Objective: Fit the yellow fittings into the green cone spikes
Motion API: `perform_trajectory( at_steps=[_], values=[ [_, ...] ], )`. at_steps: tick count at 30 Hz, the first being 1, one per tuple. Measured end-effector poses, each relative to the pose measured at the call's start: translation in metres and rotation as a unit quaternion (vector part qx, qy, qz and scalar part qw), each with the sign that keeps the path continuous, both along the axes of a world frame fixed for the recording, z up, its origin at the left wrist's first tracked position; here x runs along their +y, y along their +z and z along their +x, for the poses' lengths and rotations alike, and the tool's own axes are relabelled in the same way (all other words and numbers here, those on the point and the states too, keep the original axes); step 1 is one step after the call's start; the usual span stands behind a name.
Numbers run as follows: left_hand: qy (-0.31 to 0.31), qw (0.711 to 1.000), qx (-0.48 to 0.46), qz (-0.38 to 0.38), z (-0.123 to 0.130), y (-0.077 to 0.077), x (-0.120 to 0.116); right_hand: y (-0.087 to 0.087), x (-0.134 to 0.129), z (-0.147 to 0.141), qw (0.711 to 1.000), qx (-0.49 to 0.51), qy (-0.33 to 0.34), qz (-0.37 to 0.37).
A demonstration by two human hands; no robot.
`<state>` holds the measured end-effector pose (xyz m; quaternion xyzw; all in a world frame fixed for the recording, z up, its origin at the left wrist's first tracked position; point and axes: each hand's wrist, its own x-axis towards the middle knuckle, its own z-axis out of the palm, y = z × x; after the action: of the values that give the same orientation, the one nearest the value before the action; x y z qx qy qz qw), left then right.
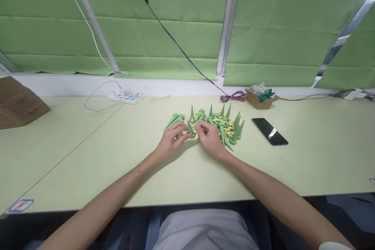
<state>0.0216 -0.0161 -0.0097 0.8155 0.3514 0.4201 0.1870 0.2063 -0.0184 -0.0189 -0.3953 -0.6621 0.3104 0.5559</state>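
Observation:
My left hand (172, 139) pinches a green cone-shaped piece (190, 129) by its wide base, its point tilted up. Close on its right, my right hand (209, 136) has thumb and forefinger pressed together beside that piece. Whatever lies between those right fingertips is too small to make out. Behind and right of my hands spreads a pile of similar green cones (234, 134), some standing, some lying. Small yellow pieces (230, 128) are scattered among them. A few more green cones (175, 120) lie just beyond my left hand.
A black phone (270, 131) lies right of the pile. Behind it stands a small cardboard box (260, 102) with plastic and green stuff inside. Coiled wires (234, 97) and a white power strip (125, 97) sit along the back. Brown cardboard (22, 103) rests at far left.

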Motion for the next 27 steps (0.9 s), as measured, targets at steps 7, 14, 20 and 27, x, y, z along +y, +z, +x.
perform_trajectory(
  at_steps=[7,14,20,27],
  values=[
    [0.000,0.999,0.000,0.052,-0.0027,-0.0042,0.0013,-0.0054,0.0025,0.0002,0.998,0.028,0.038,-0.052],
    [-0.026,0.985,0.022,0.171,-0.0040,-0.0057,0.0006,0.0029,0.0001,0.0014,0.982,0.056,0.095,-0.151],
    [-0.021,0.985,0.012,0.174,-0.0012,-0.0058,-0.0008,0.0017,0.0032,0.0023,0.987,0.033,0.076,-0.136],
    [-0.016,0.997,-0.007,0.077,0.0031,-0.0035,-0.0057,-0.0042,0.0044,0.0040,0.995,-0.002,0.059,-0.085]
  ],
)
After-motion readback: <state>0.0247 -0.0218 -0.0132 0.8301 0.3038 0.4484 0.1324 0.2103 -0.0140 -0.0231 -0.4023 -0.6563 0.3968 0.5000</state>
